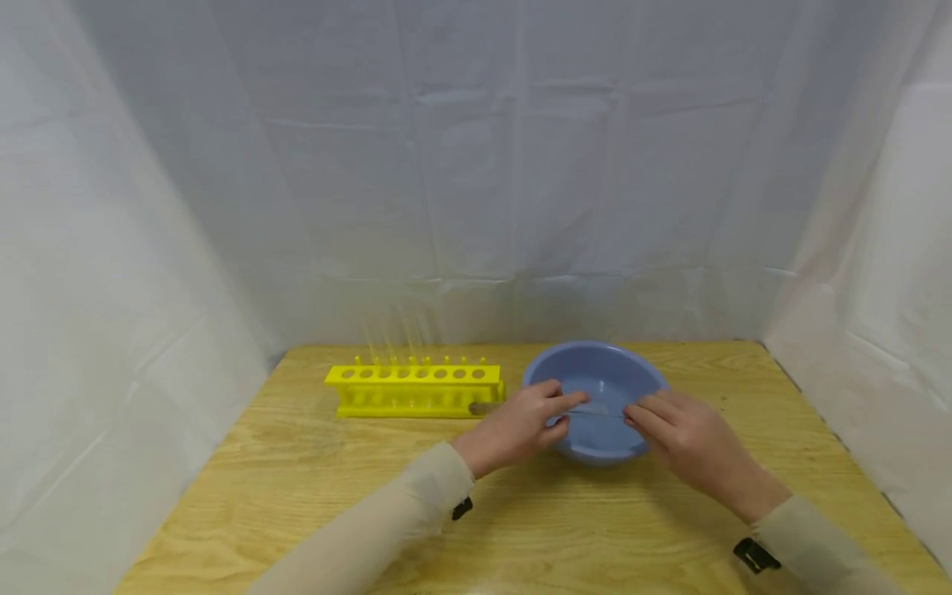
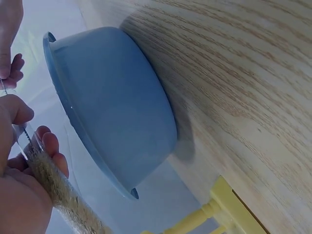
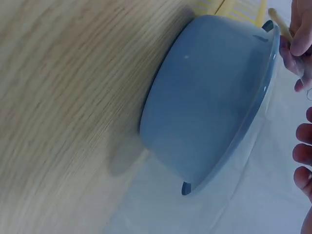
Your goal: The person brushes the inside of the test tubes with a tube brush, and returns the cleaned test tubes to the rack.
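Over the blue basin (image 1: pixel 595 454), my left hand (image 1: pixel 524 421) grips a clear glass test tube (image 1: pixel 487 407) lying nearly level. Bristles of a test tube brush (image 2: pixel 56 187) fill part of the tube, as the left wrist view shows. From the tube's mouth the brush's thin twisted-wire handle runs to the right. My right hand (image 1: pixel 687 438) pinches that wire between thumb and fingers. The left index finger is stretched out along the tube. In the right wrist view the tube's rounded end sticks out beyond the left hand, and the right fingertips are partly cut off.
Left of the basin stands a yellow test tube rack (image 1: pixel 412 376). Several clear test tubes (image 1: pixel 412 330) stand upright at its back. Both sit on a wood-grain table (image 1: pixel 521 529), with white sheeting (image 1: pixel 476 165) behind and at both sides.
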`<state>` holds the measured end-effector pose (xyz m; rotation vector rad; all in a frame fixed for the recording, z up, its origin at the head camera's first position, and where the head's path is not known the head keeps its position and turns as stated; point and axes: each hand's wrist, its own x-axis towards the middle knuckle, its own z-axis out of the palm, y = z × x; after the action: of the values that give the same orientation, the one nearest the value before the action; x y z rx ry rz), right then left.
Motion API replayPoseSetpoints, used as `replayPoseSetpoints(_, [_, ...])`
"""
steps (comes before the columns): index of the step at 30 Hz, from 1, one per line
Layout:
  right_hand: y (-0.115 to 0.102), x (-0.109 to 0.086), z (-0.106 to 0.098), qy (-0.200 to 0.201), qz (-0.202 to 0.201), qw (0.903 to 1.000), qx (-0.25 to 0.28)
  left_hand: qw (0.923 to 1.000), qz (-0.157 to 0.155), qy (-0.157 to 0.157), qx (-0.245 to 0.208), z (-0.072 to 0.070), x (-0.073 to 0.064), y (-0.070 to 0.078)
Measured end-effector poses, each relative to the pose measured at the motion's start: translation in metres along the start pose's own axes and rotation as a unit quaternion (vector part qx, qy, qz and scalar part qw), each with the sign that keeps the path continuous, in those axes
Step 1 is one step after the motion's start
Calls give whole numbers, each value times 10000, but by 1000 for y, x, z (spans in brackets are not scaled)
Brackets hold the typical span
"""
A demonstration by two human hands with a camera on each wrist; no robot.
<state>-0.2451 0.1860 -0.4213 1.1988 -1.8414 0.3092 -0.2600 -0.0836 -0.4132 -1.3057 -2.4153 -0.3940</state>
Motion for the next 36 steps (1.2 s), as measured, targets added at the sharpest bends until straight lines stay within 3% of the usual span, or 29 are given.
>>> replayPoseSetpoints(3, [0,0,-1,-155,194,9996,161,10000,22,-18,-33,0,0,0])
replayPoseSetpoints(6, [-3,0,-2,-427,740,9942,654,10000,64,-9,-16,1,-1,-1])
replayPoseSetpoints(8, [-5,1,-4,-673,1283,9831,1117,9999,105,-14,98,1,-1,-1])
replayPoseSetpoints(10, [-7,3,-7,-1029,2076,9562,1787,9996,176,-5,235,1,-1,-1])
replayPoseSetpoints(11, [-8,5,-9,-1240,2527,9343,2189,9993,214,3,310,1,-1,-1])
replayPoseSetpoints(12, [-8,7,-11,-1455,3014,9057,2601,9989,252,17,386,1,0,-1])
replayPoseSetpoints(13, [-8,9,-13,-1635,3527,8701,3029,9985,294,35,472,2,0,-1])
replayPoseSetpoints(15, [-7,13,-16,-1872,4510,7807,3901,9974,387,103,591,4,0,-1])
replayPoseSetpoints(17, [-4,16,-18,-1957,5215,6913,4602,9961,474,185,721,5,0,-1])
replayPoseSetpoints(19, [-1,18,-18,-1939,5661,6165,5118,9944,556,264,854,6,1,-1])
replayPoseSetpoints(20, [0,18,-17,-1927,5792,5878,5309,9939,581,288,897,6,1,-1])
replayPoseSetpoints(21, [1,17,-17,-1930,5852,5714,5420,9933,596,299,940,6,1,0])
replayPoseSetpoints(22, [1,16,-16,-1940,5868,5639,5478,9935,583,302,926,6,0,0])
replayPoseSetpoints(23, [1,14,-15,-1952,5838,5683,5460,9940,555,278,899,7,0,0])
replayPoseSetpoints(24, [1,13,-14,-1954,5796,5818,5361,9947,515,232,862,7,0,0])
replayPoseSetpoints(25, [0,12,-13,-1960,5717,6048,5187,9956,461,176,795,6,-1,0])
replayPoseSetpoints(26, [-1,10,-12,-1963,5490,6445,4946,9970,373,98,676,6,-1,0])
replayPoseSetpoints(27, [-2,8,-11,-1928,5201,6922,4618,9980,294,28,554,6,-2,0])
replayPoseSetpoints(30, [-5,3,-6,-1584,3825,8502,3252,9997,66,-102,220,5,-3,-1])
replayPoseSetpoints(31, [-5,0,-4,-1381,3256,8956,2699,9999,12,-112,125,4,-4,-1])
replayPoseSetpoints(32, [-5,-1,-3,-1127,2706,9317,2146,9999,-33,-121,51,4,-4,-1])
replayPoseSetpoints(33, [-5,-2,-1,-884,2276,9550,1684,9999,-43,-111,3,3,-5,-1])
replayPoseSetpoints(34, [-4,-3,0,-642,1887,9712,1305,9999,-52,-92,-31,3,-5,-2])
replayPoseSetpoints(36, [-3,-4,2,-239,1348,9875,775,9999,-42,-86,-71,2,-5,-1])
